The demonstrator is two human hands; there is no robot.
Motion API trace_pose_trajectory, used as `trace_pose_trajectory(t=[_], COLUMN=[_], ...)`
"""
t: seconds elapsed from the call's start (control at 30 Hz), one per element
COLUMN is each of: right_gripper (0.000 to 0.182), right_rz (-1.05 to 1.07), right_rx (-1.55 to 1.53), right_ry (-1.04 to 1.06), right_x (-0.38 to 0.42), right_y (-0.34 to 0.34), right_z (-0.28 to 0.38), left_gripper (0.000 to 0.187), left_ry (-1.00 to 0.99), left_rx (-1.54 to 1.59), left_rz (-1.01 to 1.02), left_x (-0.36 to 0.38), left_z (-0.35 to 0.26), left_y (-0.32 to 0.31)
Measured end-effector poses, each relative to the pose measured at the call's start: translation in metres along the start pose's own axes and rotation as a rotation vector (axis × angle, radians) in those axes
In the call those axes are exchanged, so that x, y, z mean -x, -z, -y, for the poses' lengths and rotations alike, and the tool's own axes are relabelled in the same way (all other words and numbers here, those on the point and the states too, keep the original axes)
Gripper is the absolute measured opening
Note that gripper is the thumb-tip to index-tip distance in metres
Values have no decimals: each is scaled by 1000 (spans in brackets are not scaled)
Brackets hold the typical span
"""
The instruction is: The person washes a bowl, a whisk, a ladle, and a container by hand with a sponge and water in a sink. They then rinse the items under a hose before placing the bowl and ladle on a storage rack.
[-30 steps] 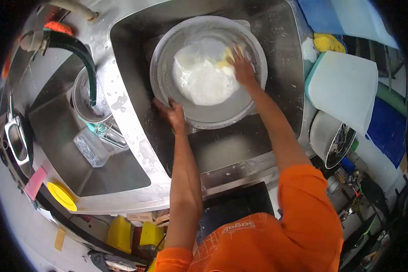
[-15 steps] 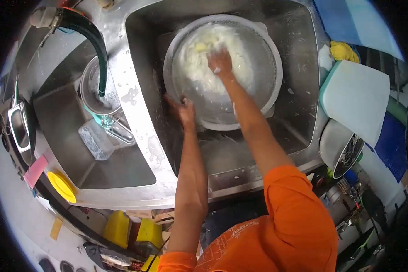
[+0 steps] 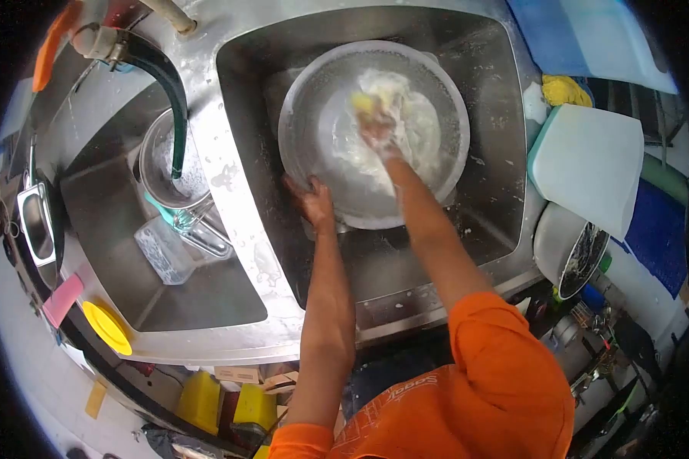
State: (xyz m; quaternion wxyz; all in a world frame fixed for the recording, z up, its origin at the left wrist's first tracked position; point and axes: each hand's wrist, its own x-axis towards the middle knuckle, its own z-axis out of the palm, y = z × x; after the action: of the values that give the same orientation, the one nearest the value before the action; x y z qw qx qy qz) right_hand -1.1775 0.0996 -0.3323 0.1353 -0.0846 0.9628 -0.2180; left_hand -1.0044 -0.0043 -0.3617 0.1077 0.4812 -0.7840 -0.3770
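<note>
A large round metal basin [image 3: 295, 130] rests in the right-hand sink, with white suds smeared over its inner surface. My right hand [image 3: 380, 136] is inside the basin, its fingers closed on a yellow sponge [image 3: 364, 102] against the foamy surface. Motion blurs those fingers and the sponge a little. At the basin's lower left rim, my left hand [image 3: 314, 205] holds the edge, the thumb by the rim and the other fingers on the outer side.
A dark green hose [image 3: 177, 99] hangs into a soapy pot [image 3: 155, 157] in the left sink [image 3: 207, 306]. Beside that pot lies a clear plastic container [image 3: 164, 251]. A white board [image 3: 589, 157] and a large pot [image 3: 559, 249] stand right of the sinks.
My right hand has moved the sponge slightly right and down across the basin, spreading the suds. My left hand has come onto the rim. The whole view has shifted slightly.
</note>
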Motion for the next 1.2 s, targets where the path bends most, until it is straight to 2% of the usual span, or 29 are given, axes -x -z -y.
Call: trace_pose_trajectory(t=[0.03, 0.1, 0.17, 0.23, 0.3, 0.37, 0.43, 0.5, 0.57, 0.63, 0.7, 0.77, 0.83, 0.87, 0.9, 0.93, 0.97, 1.0, 1.03, 1.1, 1.13, 1.2], right_gripper=[59, 54, 41, 34, 41, 42, 40, 44, 54, 60, 68, 69, 66, 66, 67, 71, 74, 80, 80, 90, 84, 74], right_rz=[206, -206, -14, 359, 542, 693, 549, 523, -356, 53, -16, 99, 553, 732, 909, 1048, 910, 758, 752, 67, 543, 622], right_rx=[-227, 180, -184, -501, -453, 228, 422, 250, 182, -219, -202, -212, -323, -229, -134, 253, 604, 619, 615, 842, 700, 104], right_ry=[-163, 814, 829, 665, 933, 714, 262, -67, 644, 287, 578, 837, 804, 769, 727, 523, 429, 269, 278, 333, 49, -75], right_x=[-10, -14, 40, 82, 82, 62, 22, -32, -60, -43, 16, 72, 111, 110, 106, 91, 81, 66, 70, 94, 109, 150], right_y=[-10, -88, -56, -39, -16, -12, 35, 40, -44, -112, -107, -81, -53, -36, -18, 33, 64, 59, 37, -6, 45, -30], right_z=[17, -4, 11, -26, -95, -163, -130, -90, -88, -46, 12, 10, -39, -81, -119, -116, -116, -136, -150, -176, -98, -117], left_gripper=[69, 69, 69, 67, 65, 64, 61, 61, 61, 64, 67, 69, 72, 72, 70, 69, 67, 67, 65, 64, 64, 63], left_ry=[33, 17, -12, 25, -38, -93, -121, -71, -23, -54, -103, -156, -53, -60, -116, -171, -228, -232, -182, -130, -172, -207], left_rx=[-55, -64, -51, -19, -63, -116, -88, -67, -47, -102, -68, -17, 529, 535, 339, 135, -64, -67, -91, -122, -33, 57], left_rz=[26, 16, 4, 3, -51, -114, -84, -78, -62, -36, -34, -30, -35, -38, -57, -71, -93, -99, -83, -62, -81, -108], left_x=[1, 0, -3, -2, 0, 3, -2, -3, -4, -8, -9, -18, -31, -31, -27, -20, -18, -13, -10, -6, -4, 3], left_z=[5, -3, -6, 8, 4, 7, 15, -4, -11, -2, 0, 21, 76, 64, 44, 26, 10, 3, -4, -7, -5, -13], left_y=[-1, 7, 6, -4, -5, -7, -13, -4, -5, -6, -1, -8, -38, -33, -21, -7, -2, -1, -2, -2, -4, -1])
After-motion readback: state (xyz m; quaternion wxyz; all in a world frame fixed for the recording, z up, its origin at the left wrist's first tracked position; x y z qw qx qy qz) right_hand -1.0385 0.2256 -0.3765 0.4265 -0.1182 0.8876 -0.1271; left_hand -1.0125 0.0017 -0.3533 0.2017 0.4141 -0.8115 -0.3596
